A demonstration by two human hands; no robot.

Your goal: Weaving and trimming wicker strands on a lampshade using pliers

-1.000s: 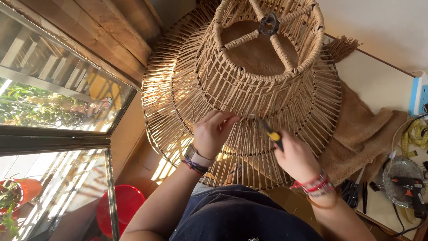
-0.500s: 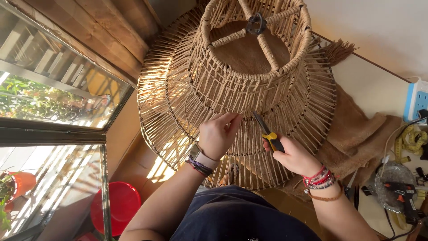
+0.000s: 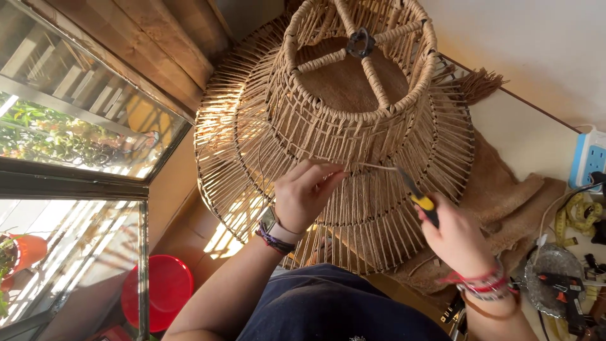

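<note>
A large tiered lampshade (image 3: 353,120) of wound jute cord on a wire frame stands in front of me. My left hand (image 3: 306,192) pinches a strand of cord against its middle tier, with a watch and bracelets on the wrist. My right hand (image 3: 457,243) grips a pair of scissors (image 3: 418,196) with yellow and black handles. The blades point up and left, meeting the taut strand (image 3: 375,167) that runs from my left fingers. Red bracelets circle my right wrist.
Burlap cloth (image 3: 505,208) lies under the shade at the right. A white and blue power strip (image 3: 587,161), a glue gun (image 3: 565,290) and a yellow tape measure (image 3: 571,211) sit at the far right. A red stool (image 3: 158,290) stands below left beside a window (image 3: 69,145).
My right hand has moved right and lifted, so the scissors now reach the strand held out from the shade. My left hand stays on the cord. The view has shifted slightly.
</note>
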